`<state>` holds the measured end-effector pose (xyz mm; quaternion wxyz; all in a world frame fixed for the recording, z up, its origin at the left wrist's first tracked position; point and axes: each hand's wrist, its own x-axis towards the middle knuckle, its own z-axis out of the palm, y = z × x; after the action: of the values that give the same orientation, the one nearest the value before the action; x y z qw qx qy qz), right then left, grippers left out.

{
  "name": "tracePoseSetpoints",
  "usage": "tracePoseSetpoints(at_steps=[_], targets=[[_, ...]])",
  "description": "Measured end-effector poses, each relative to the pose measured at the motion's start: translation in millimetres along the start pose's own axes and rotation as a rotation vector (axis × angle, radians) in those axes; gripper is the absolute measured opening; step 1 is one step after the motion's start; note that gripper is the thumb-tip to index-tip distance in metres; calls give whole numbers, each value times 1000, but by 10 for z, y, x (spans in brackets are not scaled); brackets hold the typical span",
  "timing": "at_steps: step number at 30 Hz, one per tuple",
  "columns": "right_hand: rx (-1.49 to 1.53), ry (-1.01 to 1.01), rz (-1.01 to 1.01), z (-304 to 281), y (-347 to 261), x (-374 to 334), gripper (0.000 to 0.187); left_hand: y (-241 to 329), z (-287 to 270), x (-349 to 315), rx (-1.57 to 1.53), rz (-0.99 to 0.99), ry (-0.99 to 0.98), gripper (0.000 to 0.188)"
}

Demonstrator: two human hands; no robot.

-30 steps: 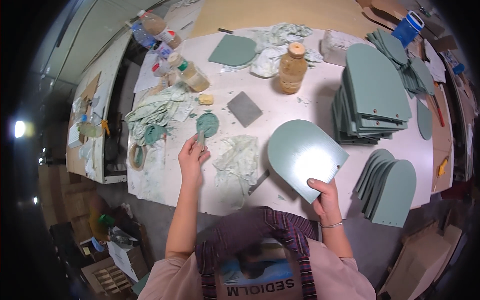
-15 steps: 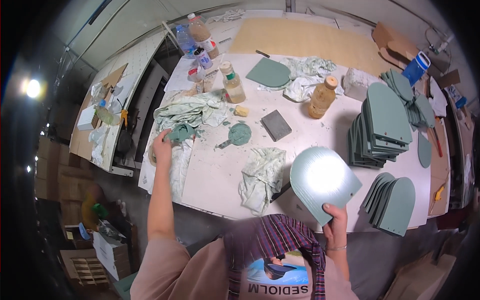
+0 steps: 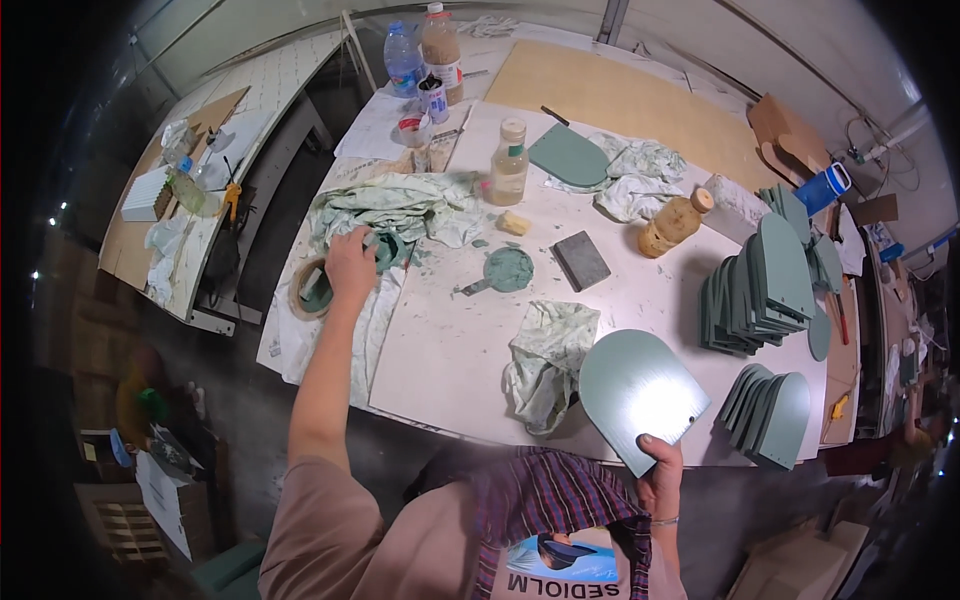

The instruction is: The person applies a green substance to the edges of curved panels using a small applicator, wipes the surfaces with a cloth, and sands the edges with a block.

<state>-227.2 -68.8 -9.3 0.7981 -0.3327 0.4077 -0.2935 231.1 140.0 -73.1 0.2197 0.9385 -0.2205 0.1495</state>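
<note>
Step looks like fetching at the paste side: left hand (image 3: 352,262) at 10 o'clock, fingers bunched against a crumpled, green-smeared soft bundle (image 3: 393,250) (can't tell if that grip holds anything). Right hand (image 3: 660,470) clamps the flat, round-topped sage-green panel (image 3: 630,385) by its lower corner, 4 o'clock, near edge of the white table (image 3: 450,350). Next move likely calls for keeping that face clean. Vs a second ago: left hand has left the round green paste patch (image 3: 512,268); grey flat scraper (image 3: 472,288) now lies at the patch's 8 o'clock.
</note>
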Motion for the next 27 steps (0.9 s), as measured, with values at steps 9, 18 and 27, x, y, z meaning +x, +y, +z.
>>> tracePoseSetpoints(at_steps=[9,18,27], targets=[[2,-19,29,369,31,-7,67,-401,248,67,-766,-436,61,29],[-30,31,49,327,-32,58,63,-276,366,17,-1007,-621,110,22],[-31,13,88,320,-103,133,61,914,600,-123,-1168,-332,-173,28]])
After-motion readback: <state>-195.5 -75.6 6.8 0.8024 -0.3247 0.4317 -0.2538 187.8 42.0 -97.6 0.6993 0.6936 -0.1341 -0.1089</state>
